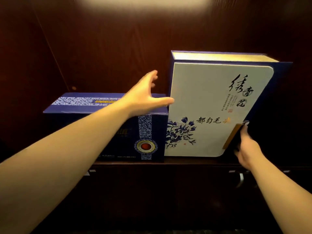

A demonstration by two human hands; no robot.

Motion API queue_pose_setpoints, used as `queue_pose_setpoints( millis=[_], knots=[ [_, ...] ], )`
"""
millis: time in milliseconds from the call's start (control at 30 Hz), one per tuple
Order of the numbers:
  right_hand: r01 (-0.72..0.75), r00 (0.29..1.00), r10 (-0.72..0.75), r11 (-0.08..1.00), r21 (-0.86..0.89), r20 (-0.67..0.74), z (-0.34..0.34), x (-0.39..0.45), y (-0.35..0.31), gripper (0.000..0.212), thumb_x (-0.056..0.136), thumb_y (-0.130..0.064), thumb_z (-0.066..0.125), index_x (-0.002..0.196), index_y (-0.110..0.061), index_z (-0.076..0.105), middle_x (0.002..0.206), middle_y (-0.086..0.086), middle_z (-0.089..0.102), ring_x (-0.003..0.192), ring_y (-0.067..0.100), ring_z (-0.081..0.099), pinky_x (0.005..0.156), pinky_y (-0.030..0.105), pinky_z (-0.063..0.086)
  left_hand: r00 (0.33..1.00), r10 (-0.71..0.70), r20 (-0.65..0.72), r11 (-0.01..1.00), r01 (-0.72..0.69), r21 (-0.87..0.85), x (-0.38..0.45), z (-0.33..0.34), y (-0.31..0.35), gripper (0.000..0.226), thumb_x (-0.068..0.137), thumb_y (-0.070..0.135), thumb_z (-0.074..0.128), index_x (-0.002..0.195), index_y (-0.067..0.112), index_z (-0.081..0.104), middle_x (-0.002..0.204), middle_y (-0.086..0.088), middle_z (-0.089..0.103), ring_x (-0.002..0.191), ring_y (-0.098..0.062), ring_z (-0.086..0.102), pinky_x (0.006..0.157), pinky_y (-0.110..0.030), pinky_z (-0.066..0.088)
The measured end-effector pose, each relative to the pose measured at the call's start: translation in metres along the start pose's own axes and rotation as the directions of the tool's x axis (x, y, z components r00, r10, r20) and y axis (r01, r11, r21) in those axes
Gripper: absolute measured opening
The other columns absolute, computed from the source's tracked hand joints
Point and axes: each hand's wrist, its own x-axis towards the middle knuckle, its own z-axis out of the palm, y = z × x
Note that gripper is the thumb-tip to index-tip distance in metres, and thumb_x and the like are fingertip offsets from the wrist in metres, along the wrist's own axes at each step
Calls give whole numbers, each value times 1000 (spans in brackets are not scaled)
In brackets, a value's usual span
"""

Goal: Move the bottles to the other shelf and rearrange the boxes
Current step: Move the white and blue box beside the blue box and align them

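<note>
Standing upright on the dark wooden shelf: one white box, blue-floral print, blue spine. Right hand grasps its lower right edge, grip clenched on the box. Left hand spread, grip released, thumb touching the box's left edge. Below the left hand: one low navy box, patterned band, red medallion, touching the white box's left side.

Two boxes on one shelf: one low dark-blue box, one tall white-fronted box; two bare hands, left hand, right hand.
</note>
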Motion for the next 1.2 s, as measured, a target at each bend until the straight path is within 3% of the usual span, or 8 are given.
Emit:
queue_pose_setpoints(
  millis=[100, 333, 633, 800, 900, 967, 1100, 1200],
  knots=[
    [-1, 1000, 1, 1000, -32, -13, -1, 3, 5, 101, 77, -83, 50, 157, -26, 29, 163, -2, 34, 150, 28, 27, 117, 48, 24, 976, -99, 196, 994, 104, -18, 24, 22, 0, 131, 59, 67, 81, 158, 27, 7, 160, 2, 33, 136, -15, 44, 108, -36, 39],
    [-32, 996, 25, 997, -76, -85, 3, 13, 11, 87, 84, -81, 34, 155, -31, 35, 158, 0, 42, 144, 26, 38, 113, 44, 33, 983, -22, 182, 997, 36, -75, 35, 26, -8, 78, 69, 55, 82, 135, 35, 46, 107, 30, 61, 93, 21, 57, 67, -1, 42],
    [-82, 986, 72, 995, -59, -151, 0, 10, 12, 96, 72, -86, 34, 153, -34, 37, 155, -1, 47, 140, 24, 44, 102, 37, 39, 986, -15, 166, 998, 27, -65, 29, 29, -9, 62, 70, 53, 81, 122, 42, 47, 103, 31, 61, 90, 24, 56, 64, 2, 40],
    [-53, 992, 46, 997, -57, -115, 2, 0, 9, 86, 84, -80, 35, 154, -32, 36, 157, -2, 44, 143, 23, 40, 109, 40, 35, 977, 30, 210, 999, -28, -15, 28, 27, -6, 70, 75, 54, 78, 134, 35, 47, 119, 25, 61, 105, 16, 55, 90, -16, 49],
    [-20, 997, 17, 999, -31, -77, 0, -8, 4, 90, 85, -80, 42, 156, -26, 34, 156, -1, 44, 144, 23, 38, 113, 42, 29, 982, -2, 191, 993, -21, 119, 17, 17, -6, 117, 68, 74, 68, 158, 25, 10, 158, 3, 34, 141, -13, 34, 113, -38, 29],
    [-6, 998, 6, 1000, 5, -64, -3, -10, -2, 89, 88, -77, 42, 157, -22, 32, 157, 3, 44, 144, 24, 38, 117, 45, 26, 999, 45, -4, 971, -42, 236, 1, -8, -14, 110, 75, 77, 54, 158, 18, 12, 162, -6, 27, 146, -24, 24, 112, -38, 18],
    [29, 999, -28, 997, 67, -19, -6, -11, -16, 80, 93, -73, 39, 155, -22, 36, 156, 4, 46, 143, 23, 40, 119, 45, 26, 719, 199, -666, 932, 70, 355, -54, -81, -86, 64, 91, 42, 53, 137, -2, 48, 138, -24, 52, 129, -36, 45, 108, -29, 21],
    [30, 999, -33, 993, 115, 23, -1, -12, -20, 72, 95, -71, 35, 152, -27, 41, 154, 2, 48, 142, 21, 41, 118, 43, 27, 429, -283, -858, 924, 362, -123, -104, -108, -155, 63, 93, 44, 45, 139, 2, 43, 143, -23, 42, 132, -38, 38, 110, -34, 24]
  ],
)
